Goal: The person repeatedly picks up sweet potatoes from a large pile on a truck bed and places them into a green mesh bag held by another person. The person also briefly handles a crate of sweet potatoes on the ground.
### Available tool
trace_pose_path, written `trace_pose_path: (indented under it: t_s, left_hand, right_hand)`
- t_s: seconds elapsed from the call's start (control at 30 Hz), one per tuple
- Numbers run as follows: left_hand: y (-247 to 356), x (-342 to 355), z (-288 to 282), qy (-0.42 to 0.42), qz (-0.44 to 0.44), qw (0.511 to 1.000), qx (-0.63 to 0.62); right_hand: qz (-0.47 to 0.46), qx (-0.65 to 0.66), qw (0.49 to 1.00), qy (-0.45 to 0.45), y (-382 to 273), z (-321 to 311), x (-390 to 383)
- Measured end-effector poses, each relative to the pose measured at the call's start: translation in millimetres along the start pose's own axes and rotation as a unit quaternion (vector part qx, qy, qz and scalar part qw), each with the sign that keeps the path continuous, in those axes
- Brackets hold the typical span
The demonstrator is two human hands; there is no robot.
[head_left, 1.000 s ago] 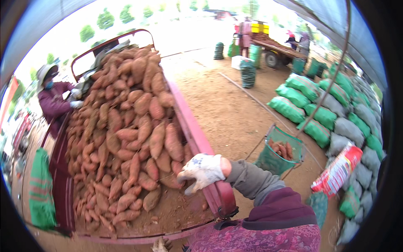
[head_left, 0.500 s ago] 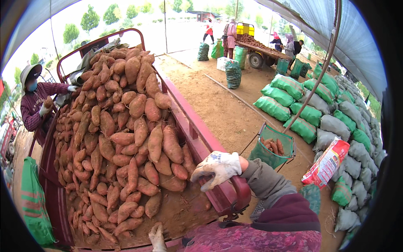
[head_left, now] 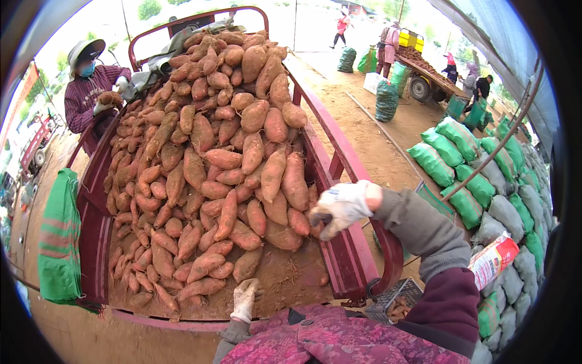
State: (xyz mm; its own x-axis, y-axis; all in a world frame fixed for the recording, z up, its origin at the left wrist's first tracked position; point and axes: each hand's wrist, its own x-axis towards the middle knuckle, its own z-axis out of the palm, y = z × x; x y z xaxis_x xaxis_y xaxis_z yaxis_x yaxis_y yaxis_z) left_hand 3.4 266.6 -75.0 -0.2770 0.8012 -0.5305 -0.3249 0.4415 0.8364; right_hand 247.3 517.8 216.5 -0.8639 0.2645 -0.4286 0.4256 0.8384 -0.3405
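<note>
Under a tarp canopy (head_left: 509,36) on bare dirt (head_left: 339,115), we're at a red cart bed (head_left: 291,282); sweet potatoes (head_left: 224,159) heaped on it, filled sacks (head_left: 464,200) stacked at right; axes mixed, but the long sweet potato (head_left: 295,182) left of our right hand (head_left: 342,209) points roughly away from us; that hand's curled, can't tell if gripping; our left hand (head_left: 245,300) is loosely part-spread by the bed's near edge.

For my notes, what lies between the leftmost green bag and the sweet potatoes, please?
In the head view, a red side wall separates bag from sweet potatoes.
</note>
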Motion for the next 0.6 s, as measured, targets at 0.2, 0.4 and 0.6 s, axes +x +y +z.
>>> trace_pose_path:
  t_s: [0.2, 0.4, 0.6]
  left_hand:
    - [-13, -2, 34, -0.003, -0.015, 1.000, 0.016]
    - [-26, -10, 57, 0.051, -0.075, 0.996, -0.005]
    - [-26, -4, 88, 0.047, -0.020, 0.999, -0.001]
  right_hand:
    - [-0.001, -0.164, 0.986, -0.007, 6, 4, 86]
    - [-0.042, -0.154, 0.986, -0.055, 29, 12, 85]
    - [-0.112, -0.169, 0.978, 0.047, 26, 19, 85]
